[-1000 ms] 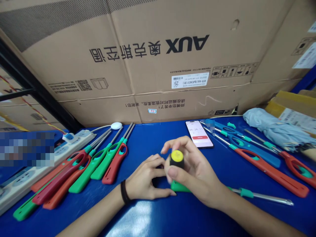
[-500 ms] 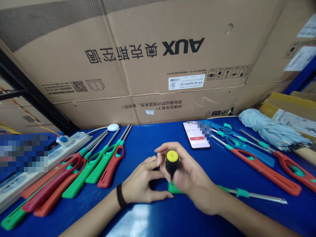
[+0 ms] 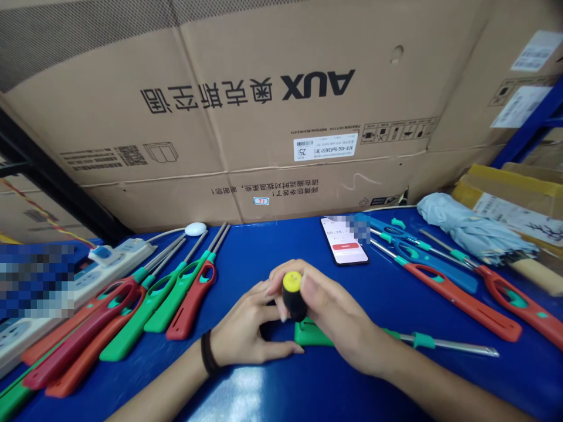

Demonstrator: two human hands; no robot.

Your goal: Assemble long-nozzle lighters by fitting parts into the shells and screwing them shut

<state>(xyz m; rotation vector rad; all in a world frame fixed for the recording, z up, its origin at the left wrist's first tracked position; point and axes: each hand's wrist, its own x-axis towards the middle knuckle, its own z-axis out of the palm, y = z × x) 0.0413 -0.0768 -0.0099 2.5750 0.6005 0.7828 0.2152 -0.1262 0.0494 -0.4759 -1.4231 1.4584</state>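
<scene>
My right hand [image 3: 336, 322] grips a screwdriver [image 3: 292, 296] with a black handle and yellow cap, held upright over the end of a green long-nozzle lighter [image 3: 313, 334]. The lighter lies flat on the blue table [image 3: 264, 258], its metal nozzle [image 3: 457, 347] pointing right. My left hand [image 3: 246, 331] rests on the table beside the lighter's green end, fingers curled toward it and the screwdriver; a black band is on that wrist. What the left fingers touch is hidden behind the right hand.
Several red and green lighters [image 3: 132, 305] lie in a row at the left beside a white power strip [image 3: 65, 281]. More blue and red lighters [image 3: 444, 275] lie at right, near a phone [image 3: 344, 240] and a folded grey umbrella [image 3: 475, 234]. Large cardboard boxes [image 3: 264, 117] stand behind.
The right hand's fingers have closed tighter round the screwdriver handle, and it has sunk slightly toward the lighter. The view has shifted a little to the right. The left hand stays put.
</scene>
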